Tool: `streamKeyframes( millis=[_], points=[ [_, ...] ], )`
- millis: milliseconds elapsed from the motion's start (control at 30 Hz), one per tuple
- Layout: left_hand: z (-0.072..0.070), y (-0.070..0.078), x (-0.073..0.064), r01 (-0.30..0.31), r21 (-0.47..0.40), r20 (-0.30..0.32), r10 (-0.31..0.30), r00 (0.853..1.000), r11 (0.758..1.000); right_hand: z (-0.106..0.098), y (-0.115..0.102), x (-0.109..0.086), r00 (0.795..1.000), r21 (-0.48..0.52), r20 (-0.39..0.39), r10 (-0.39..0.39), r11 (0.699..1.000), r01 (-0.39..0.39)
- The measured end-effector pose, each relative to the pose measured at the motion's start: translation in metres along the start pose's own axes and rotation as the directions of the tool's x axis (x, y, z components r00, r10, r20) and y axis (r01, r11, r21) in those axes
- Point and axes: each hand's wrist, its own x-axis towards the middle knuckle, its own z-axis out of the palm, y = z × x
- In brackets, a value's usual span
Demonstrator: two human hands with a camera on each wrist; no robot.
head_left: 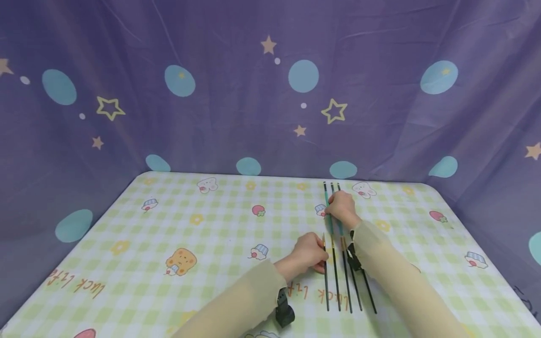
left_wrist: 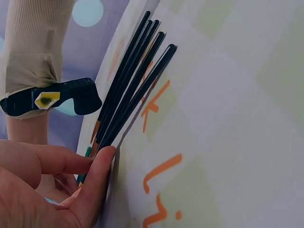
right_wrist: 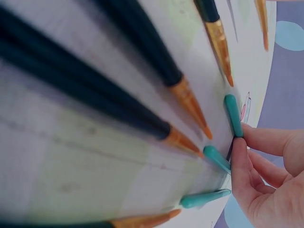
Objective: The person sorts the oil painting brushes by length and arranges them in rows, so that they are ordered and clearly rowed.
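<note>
My left hand (head_left: 310,251) pinches the leftmost black-handled paintbrush (head_left: 326,288) near its pointed, gold-ferruled end; thumb and index finger meet around it in the left wrist view. Several more black paintbrushes (head_left: 336,281) lie in a spread row to its right, handle ends toward me. Farther back, my right hand (head_left: 343,207) pinches the leftmost of three slim teal-handled brushes (head_left: 330,227), whose dark ends point to the back edge. In the right wrist view that teal handle (right_wrist: 232,114) is between thumb and index finger, with two other teal handles (right_wrist: 202,198) beside it.
The table (head_left: 220,244) wears a green-and-white checked cover with printed cartoons and lettering. A purple patterned curtain (head_left: 236,94) hangs behind it and at both sides. Dark camera straps (head_left: 284,310) circle the wrists over pale sleeves.
</note>
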Motion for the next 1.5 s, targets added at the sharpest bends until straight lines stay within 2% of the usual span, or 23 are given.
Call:
streamKeyframes(
  millis=[167, 367, 500, 700, 933, 1033, 1300, 1500],
  points=[
    [0.0021, 0.0030, 0.0018, -0.032, 0.136, -0.019, 0.035, 0.999, 0.990, -0.0019, 0.0000, -0.0014, 1.000, 0.006, 0.010, -0.008, 1.000, 0.008],
    [0.0032, 0.0037, 0.0008, -0.086, 0.305, -0.008, 0.093, 0.996, 0.948, -0.0028, 0.0009, -0.0018, 1.000, 0.006, 0.026, -0.012, 1.000, 0.012],
    [0.0030, 0.0045, 0.0006, -0.087, 0.367, -0.009, 0.097, 0.995, 0.926, -0.0031, 0.0006, -0.0015, 1.000, 0.009, 0.027, -0.014, 1.000, 0.014],
    [0.0014, 0.0045, 0.0008, -0.077, 0.376, 0.002, 0.082, 0.997, 0.923, -0.0029, -0.0009, -0.0011, 0.999, 0.003, 0.032, -0.014, 1.000, 0.014],
    [0.0000, 0.0062, -0.0015, -0.100, 0.424, -0.001, 0.111, 0.994, 0.900, -0.0027, -0.0011, 0.0005, 0.999, 0.003, 0.037, -0.015, 1.000, 0.015],
    [-0.0002, 0.0068, -0.0028, -0.102, 0.424, 0.002, 0.112, 0.994, 0.900, -0.0026, -0.0010, 0.0009, 0.999, 0.003, 0.044, -0.007, 1.000, 0.007],
    [0.0003, 0.0051, -0.0045, -0.090, 0.386, 0.004, 0.095, 0.995, 0.918, -0.0008, 0.0006, 0.0015, 0.999, -0.013, 0.031, 0.011, 1.000, -0.010],
    [-0.0014, 0.0021, -0.0042, -0.073, 0.282, 0.016, 0.072, 0.997, 0.957, -0.0009, 0.0011, 0.0011, 1.000, -0.006, 0.024, 0.017, 1.000, -0.017]
  ],
)
